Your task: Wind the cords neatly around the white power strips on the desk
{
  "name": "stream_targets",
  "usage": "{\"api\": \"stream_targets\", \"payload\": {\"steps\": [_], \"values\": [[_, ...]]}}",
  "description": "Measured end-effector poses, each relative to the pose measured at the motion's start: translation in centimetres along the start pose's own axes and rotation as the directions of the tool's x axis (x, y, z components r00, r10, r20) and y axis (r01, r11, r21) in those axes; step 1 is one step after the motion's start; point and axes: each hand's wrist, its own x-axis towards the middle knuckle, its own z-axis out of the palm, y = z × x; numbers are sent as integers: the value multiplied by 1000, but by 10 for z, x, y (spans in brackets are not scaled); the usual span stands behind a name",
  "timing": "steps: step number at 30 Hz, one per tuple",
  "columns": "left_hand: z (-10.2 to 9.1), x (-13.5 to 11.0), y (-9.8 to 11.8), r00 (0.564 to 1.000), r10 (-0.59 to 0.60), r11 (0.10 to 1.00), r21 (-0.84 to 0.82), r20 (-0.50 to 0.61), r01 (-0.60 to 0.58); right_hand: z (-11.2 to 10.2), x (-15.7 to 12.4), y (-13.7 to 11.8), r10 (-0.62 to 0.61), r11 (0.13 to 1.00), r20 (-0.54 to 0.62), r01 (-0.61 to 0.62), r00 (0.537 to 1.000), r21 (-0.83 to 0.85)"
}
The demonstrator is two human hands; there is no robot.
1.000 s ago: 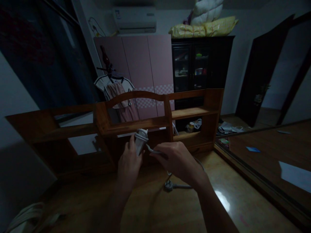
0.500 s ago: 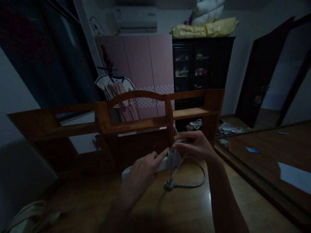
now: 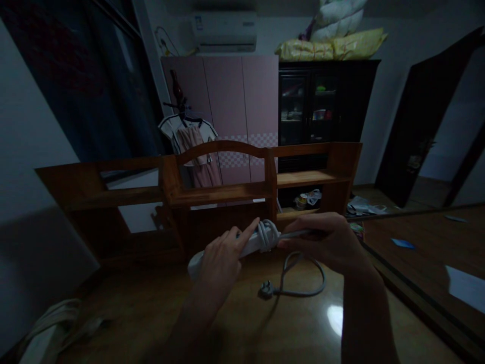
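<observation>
A white power strip (image 3: 250, 246) is gripped in my left hand (image 3: 223, 255), its rounded end sticking out at the lower left. Several turns of its grey cord (image 3: 268, 235) are wound round the strip's far end, just beyond my left fingertips. My right hand (image 3: 326, 237) pinches the cord right of those turns and holds that stretch taut. From there the cord hangs in a loop below my right hand. It ends in a plug (image 3: 267, 289) over the tabletop.
A low wooden shelf unit (image 3: 223, 192) stands along the back of the glossy wooden surface (image 3: 295, 328). At the lower left lies another white strip with coiled cord (image 3: 53, 323). Papers (image 3: 468, 285) and a blue packet (image 3: 402, 243) lie on the brown surface at right.
My right hand has moved right and slightly down, drawing the cord tight against the strip. The turns now sit closer together. The view has shifted a little to the left.
</observation>
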Motion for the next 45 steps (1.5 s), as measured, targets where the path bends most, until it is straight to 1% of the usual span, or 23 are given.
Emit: {"api": "stream_targets", "payload": {"steps": [3,6,8,10,14,16,18,22,24,26,28,30,31,34,35,38,40,42,45], "values": [[1,-1,-2,998,46,999,-30,40,-44,0,3,3,-13,1000,16,13,1000,-19],[1,-1,-4,994,79,996,-41,73,-76,-1,4,6,-16,1000,41,16,999,9],[1,-1,-5,997,60,997,-44,58,-57,-2,3,6,-9,999,45,8,999,33],[1,0,-7,1000,13,998,-60,21,-12,-2,1,4,-20,999,32,19,999,35],[5,4,-12,999,-43,982,-185,-27,37,1,0,-1,-83,996,-30,83,996,-16],[8,7,-16,998,-55,970,-241,-43,43,3,0,-2,-95,995,-34,94,995,-33],[11,9,-20,996,-69,963,-263,-59,51,5,1,-1,-89,996,-28,88,996,-35],[14,8,-20,997,-52,973,-228,-60,37,8,3,3,-72,996,-35,70,997,-47],[15,4,-14,1000,-3,988,-157,-25,-1,8,5,4,-58,996,-19,57,998,-62],[15,-1,-3,997,76,995,-65,13,-75,7,6,6,-43,997,11,44,999,-61],[13,-6,9,984,178,984,5,34,-178,2,7,9,-23,1000,66,24,998,-19],[9,-10,21,962,270,962,33,31,-271,-4,8,16,14,998,124,-20,992,52],[6,-12,25,955,297,954,42,24,-298,-8,8,21,37,994,139,-50,990,93],[-3,-15,32,937,350,936,57,-20,-348,-15,11,38,90,967,120,-116,989,228],[-6,-16,32,929,369,928,60,-37,-367,-15,12,44,92,954,120,-122,988,275],[-12,-19,33,902,423,906,44,-92,-420,-9,16,57,62,912,166,-124,984,391],[-14,-20,34,896,424,903,-13,-129,-429,-3,18,61,64,886,173,-135,983,443],[-15,-21,35,901,398,905,-87,-171,-416,2,19,61,78,866,170,-151,982,477],[-15,-20,37,908,319,898,-219,-273,-381,5,22,59,87,878,158,-151,984,455]]}}
